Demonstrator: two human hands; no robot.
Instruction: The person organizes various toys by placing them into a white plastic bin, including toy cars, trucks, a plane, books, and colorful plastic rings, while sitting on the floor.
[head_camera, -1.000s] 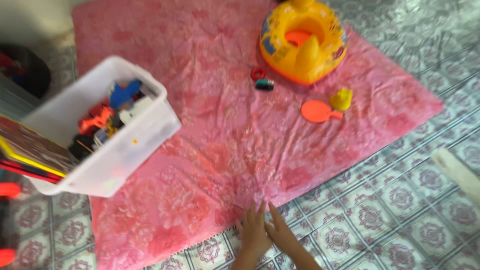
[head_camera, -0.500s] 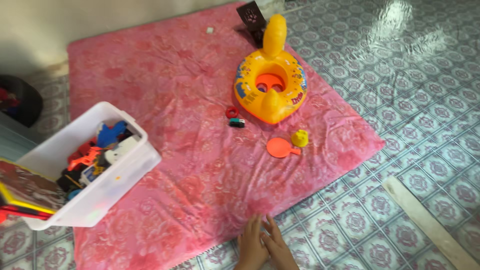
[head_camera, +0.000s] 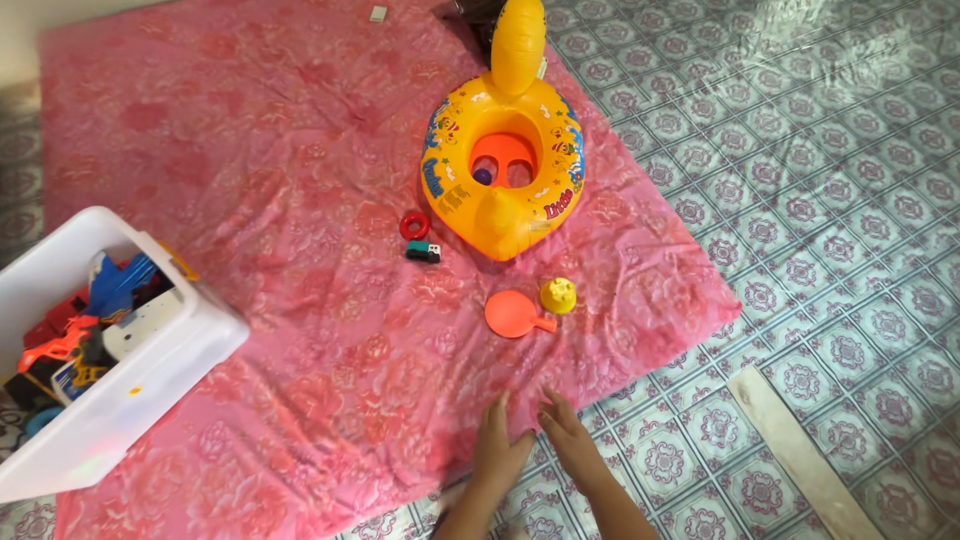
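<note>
Pink floral sheet (head_camera: 330, 250) now flatter along its near edge. Left hand (head_camera: 497, 452) and right hand (head_camera: 568, 440) open, palms down, spread slightly apart since before. Smoothing seemingly nearly finished.

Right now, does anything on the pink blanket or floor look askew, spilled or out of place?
Nothing is spilled or broken. The pink blanket is wrinkled near the two hands, left hand and right hand, at its edge. A few small toys lie loose beside the yellow swim ring, and a pale board lies on the tiles.
</note>
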